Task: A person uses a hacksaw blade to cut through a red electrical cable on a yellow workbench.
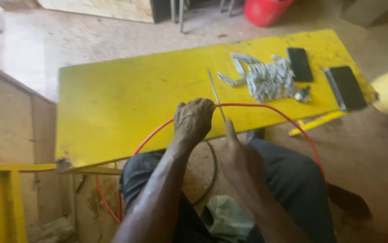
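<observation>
Both hands meet over the near edge of the yellow bench [113,103], forearms reaching forward from the lap. On the left, the left hand [194,119] is curled into a closed fist, knuckles up, wrist bent slightly down, gripping the red-orange cable [266,108] where it arcs across the bench edge. Just beside it, the right hand [235,150] is turned on its side with the thumb pointing up, pinching the lower end of a thin grey wire strip [215,92] that slants up and away over the bench. From the fist the cable loops out to the right, past the knee, and down on the left toward the floor. Farther back on the bench lie a heap of small metal clips [266,76] and two dark phones [300,64].
</observation>
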